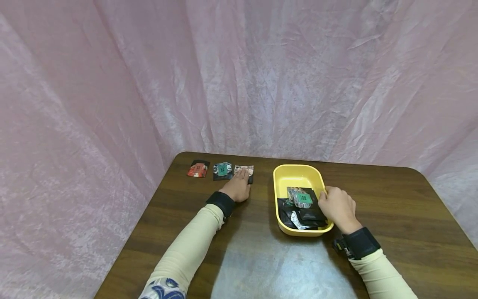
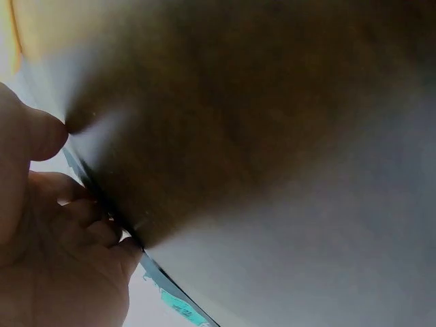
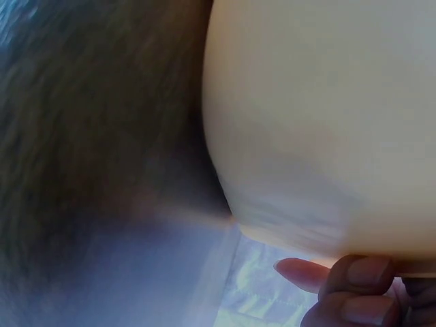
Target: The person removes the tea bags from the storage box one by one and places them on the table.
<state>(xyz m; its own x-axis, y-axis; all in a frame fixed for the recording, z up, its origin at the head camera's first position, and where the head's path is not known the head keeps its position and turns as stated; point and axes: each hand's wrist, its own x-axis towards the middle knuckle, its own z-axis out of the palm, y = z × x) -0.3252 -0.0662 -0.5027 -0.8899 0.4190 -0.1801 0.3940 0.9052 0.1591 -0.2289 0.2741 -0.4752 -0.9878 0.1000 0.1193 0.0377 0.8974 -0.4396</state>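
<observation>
My left hand (image 1: pixel 238 187) lies over a dark packet with a pale printed top (image 1: pixel 244 168), its fingers stretched out on it. Seen from the left wrist, the thumb (image 2: pixel 48 133) touches the tabletop and the fingertips lie along the packet's thin edge. To the left are a teal-labelled packet (image 1: pixel 223 170) and a red-labelled packet (image 1: pixel 198 169), lined up in a row. My right hand (image 1: pixel 339 206) grips the right rim of a yellow plastic bin (image 1: pixel 297 171). Its curled fingers (image 3: pixel 368 271) show under the rim in the right wrist view. Several dark packets (image 1: pixel 311 214) are piled in the bin, a green-labelled packet (image 1: pixel 303 198) on top.
The brown wooden table (image 1: pixel 403 207) has rounded far corners. Pink velvety curtain (image 1: pixel 261 74) hangs behind the table and along its left side. Light reflects off the near middle of the tabletop.
</observation>
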